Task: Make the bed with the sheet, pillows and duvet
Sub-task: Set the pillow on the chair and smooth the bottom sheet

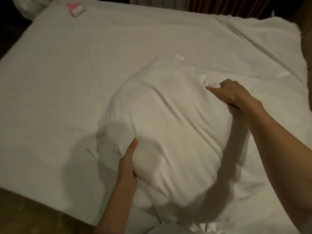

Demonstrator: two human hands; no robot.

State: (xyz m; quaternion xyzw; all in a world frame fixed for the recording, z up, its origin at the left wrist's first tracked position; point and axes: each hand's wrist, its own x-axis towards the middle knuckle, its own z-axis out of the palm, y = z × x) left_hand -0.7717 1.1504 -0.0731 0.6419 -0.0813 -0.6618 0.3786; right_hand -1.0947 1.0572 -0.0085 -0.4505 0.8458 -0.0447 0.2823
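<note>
A plump white pillow [167,125] in its case lies on the near right part of the bed, on top of the white sheet [67,78]. My left hand [127,163] grips the pillow's near left corner, thumb on top and fingers hidden underneath. My right hand [231,94] pinches a fold of the pillowcase at the pillow's right side. The sheet covers the mattress and lies wrinkled toward the far right corner [253,39]. No duvet can be told apart in this view.
A pink and white lint roller [76,9] lies on the bed near the far left corner. White bedding [28,5] is heaped beyond that corner. Brown curtains [228,5] hang behind the bed. Brown floor [25,213] shows at the near left.
</note>
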